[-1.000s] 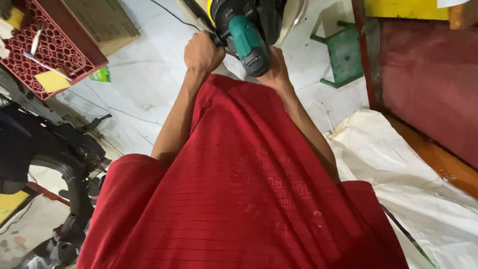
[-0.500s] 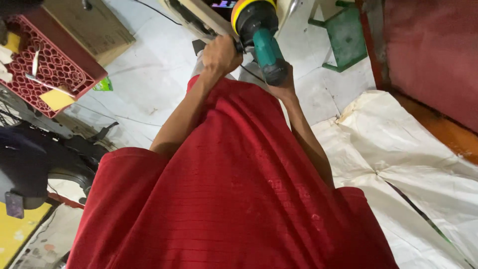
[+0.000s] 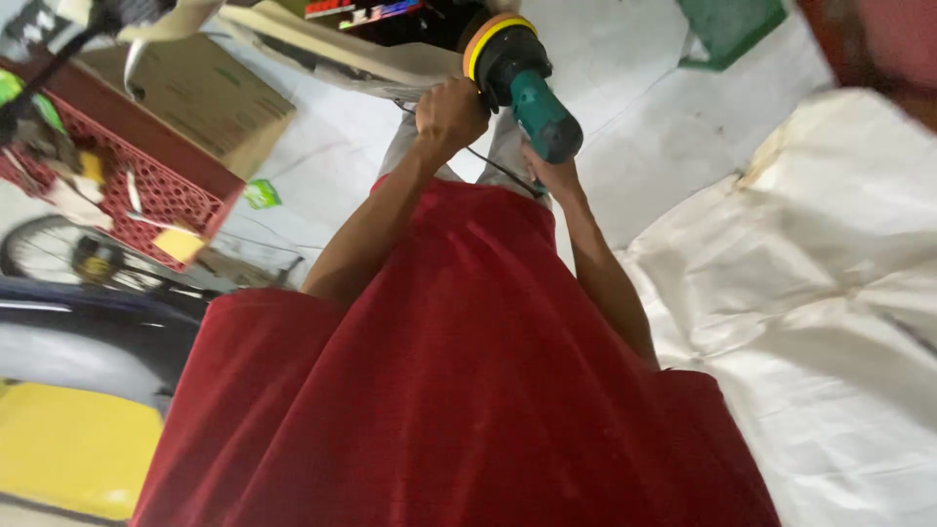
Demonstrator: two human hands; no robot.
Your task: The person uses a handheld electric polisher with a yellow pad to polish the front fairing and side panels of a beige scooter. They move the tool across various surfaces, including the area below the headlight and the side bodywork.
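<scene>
I hold a green power polisher point(image 3: 535, 102) with a black head and a yellow-rimmed pad point(image 3: 485, 39) out in front of my red shirt. My left hand point(image 3: 451, 112) is closed around the side handle near the tool's head. My right hand point(image 3: 552, 176) grips the rear of the green body from below, and the black cord point(image 3: 493, 168) runs between my hands. The pad faces a pale cream panel point(image 3: 332, 54) at the top of the view; whether they touch is not visible.
A red plastic crate point(image 3: 161, 195) with small items sits at the left beside a cardboard box point(image 3: 200, 93). A bicycle wheel point(image 3: 54, 259) and a yellow surface point(image 3: 73, 444) lie lower left. White sheeting point(image 3: 830, 293) covers the floor on the right; a green stool point(image 3: 727, 29) stands top right.
The view has swung and tilted, so the polisher and both hands now sit lower and more central. My grip on the tool is unchanged.
</scene>
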